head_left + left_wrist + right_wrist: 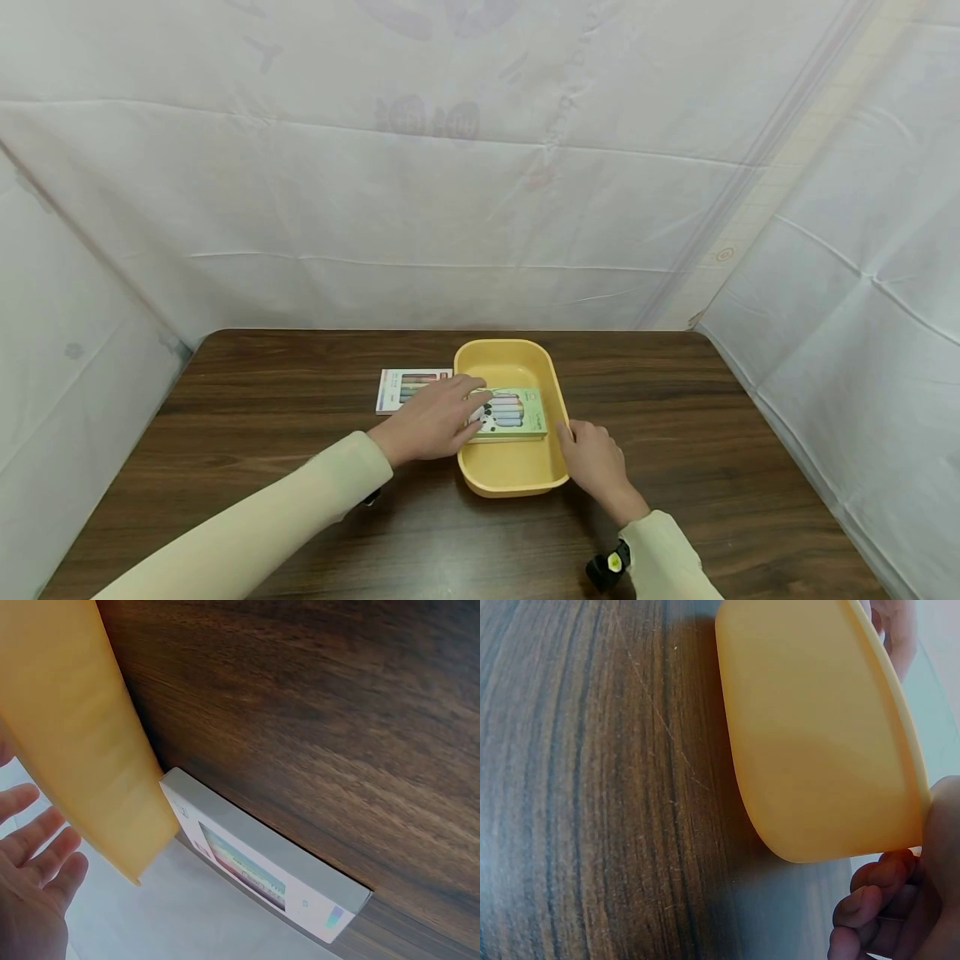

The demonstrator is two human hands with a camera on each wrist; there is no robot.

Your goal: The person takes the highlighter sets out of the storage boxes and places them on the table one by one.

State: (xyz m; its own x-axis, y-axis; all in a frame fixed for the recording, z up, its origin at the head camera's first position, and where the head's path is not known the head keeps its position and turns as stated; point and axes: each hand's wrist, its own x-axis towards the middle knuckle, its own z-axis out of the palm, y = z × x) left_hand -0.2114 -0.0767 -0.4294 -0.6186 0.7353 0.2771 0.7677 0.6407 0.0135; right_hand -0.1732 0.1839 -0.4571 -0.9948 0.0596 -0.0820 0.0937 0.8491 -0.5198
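A yellow plastic bin [510,471] stands on the table. Inside it lies a green box [534,421] printed with a panda and pastel pens. My left hand [437,418] reaches over the bin's left rim, its fingers spread above the left end of that box. In the left wrist view the fingers [46,855] look loose and hold nothing visible. My right hand [596,462] pinches the bin's right rim; the right wrist view shows the fingers [881,881] curled there. Left of the bin lies a white box [387,392] with a window showing coloured sticks, partly covered by my left hand.
A dark wood-grain table [712,433] carries everything. White cloth [480,208] hangs behind it and along both sides. A black wrist device [607,567] sits at the right sleeve.
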